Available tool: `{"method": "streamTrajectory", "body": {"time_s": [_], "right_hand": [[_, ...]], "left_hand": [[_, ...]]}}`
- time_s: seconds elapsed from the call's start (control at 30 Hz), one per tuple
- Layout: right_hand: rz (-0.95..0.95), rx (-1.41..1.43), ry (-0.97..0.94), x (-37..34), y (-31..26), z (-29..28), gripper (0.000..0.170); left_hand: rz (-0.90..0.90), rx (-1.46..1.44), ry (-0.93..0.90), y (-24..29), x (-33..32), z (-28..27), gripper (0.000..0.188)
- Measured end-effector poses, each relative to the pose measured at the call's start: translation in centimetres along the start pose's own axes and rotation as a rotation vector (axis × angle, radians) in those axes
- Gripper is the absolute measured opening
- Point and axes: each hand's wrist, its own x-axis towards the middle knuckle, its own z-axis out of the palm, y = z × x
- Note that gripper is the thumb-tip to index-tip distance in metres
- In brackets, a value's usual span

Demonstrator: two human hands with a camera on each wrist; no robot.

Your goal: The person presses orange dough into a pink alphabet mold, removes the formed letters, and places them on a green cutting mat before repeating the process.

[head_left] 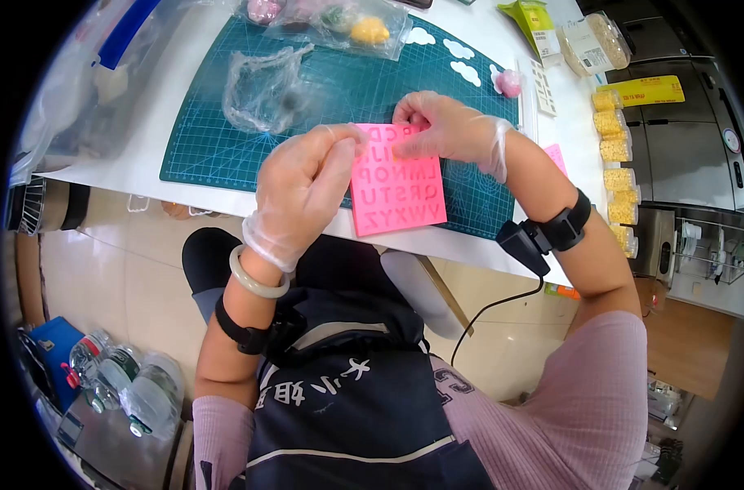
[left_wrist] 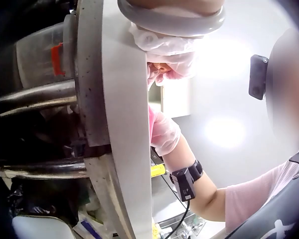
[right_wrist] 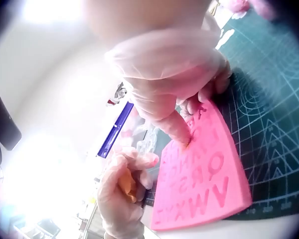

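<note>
A pink letter mould [head_left: 398, 192] with rows of mirrored letters is tilted up at the table's front edge. My gloved right hand [head_left: 449, 131] grips its top, thumb pressing on the letters and fingers behind; the right wrist view shows the thumb tip [right_wrist: 183, 137] on the face. My gloved left hand [head_left: 307, 175] is close to the mould's upper left corner, fingers curled. In the right wrist view that hand [right_wrist: 122, 194] stands apart from the mould, with a tiny pink bit [right_wrist: 155, 161] at its fingertips.
A green cutting mat [head_left: 200, 139] covers the white table. On it lie crumpled clear plastic [head_left: 262, 90], a bag with coloured lumps [head_left: 369, 31], white cloud shapes [head_left: 459, 50] and a pink lump [head_left: 508, 83]. Small jars of yellow pieces [head_left: 613, 149] line the right edge.
</note>
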Motion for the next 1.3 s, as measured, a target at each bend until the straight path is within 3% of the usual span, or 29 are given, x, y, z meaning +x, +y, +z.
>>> {"method": "streamTrajectory", "body": {"time_s": [0.13, 0.2, 0.3, 0.43, 0.57, 0.73, 0.87, 1.03, 1.17, 1.3], "right_hand": [[0.051, -0.014, -0.063, 0.2, -0.5, -0.6, 0.040], [-0.015, -0.102, 0.029, 0.5, 0.1, 0.2, 0.037], [-0.016, -0.040, 0.010, 0.0, -0.2, 0.0, 0.037], [-0.021, -0.056, -0.102, 0.7, -0.3, -1.4, 0.038], [0.014, -0.097, -0.012, 0.2, -0.5, -0.5, 0.036], [-0.015, -0.062, -0.119, 0.6, -0.3, -1.6, 0.030], [-0.036, -0.120, -0.028, 0.3, -0.2, -0.3, 0.030], [-0.032, -0.007, -0.107, 0.6, 0.2, -1.4, 0.030], [-0.046, -0.074, -0.051, 0.5, 0.3, -0.7, 0.029], [-0.082, -0.083, -0.115, 0.7, 0.2, -1.3, 0.028]], "left_hand": [[-0.007, 0.040, -0.088, 0.2, 0.0, -0.5, 0.017], [-0.007, 0.066, -0.101, 0.1, 0.0, -0.5, 0.017], [0.013, 0.059, -0.105, 0.1, 0.1, -0.3, 0.016], [0.054, 0.008, -0.002, -0.2, 0.1, 0.1, 0.011], [0.057, 0.022, -0.007, -0.3, 0.1, 0.2, 0.010], [0.076, 0.038, -0.008, -0.4, 0.1, 0.1, 0.010], [0.077, 0.040, -0.013, -0.7, 0.1, 0.2, 0.011], [0.088, 0.020, 0.008, -0.5, 0.0, 0.3, 0.010], [0.077, 0.063, -0.005, -0.4, 0.0, 0.2, 0.010], [0.122, 0.041, 0.028, -0.6, 0.0, 0.4, 0.010]]}}
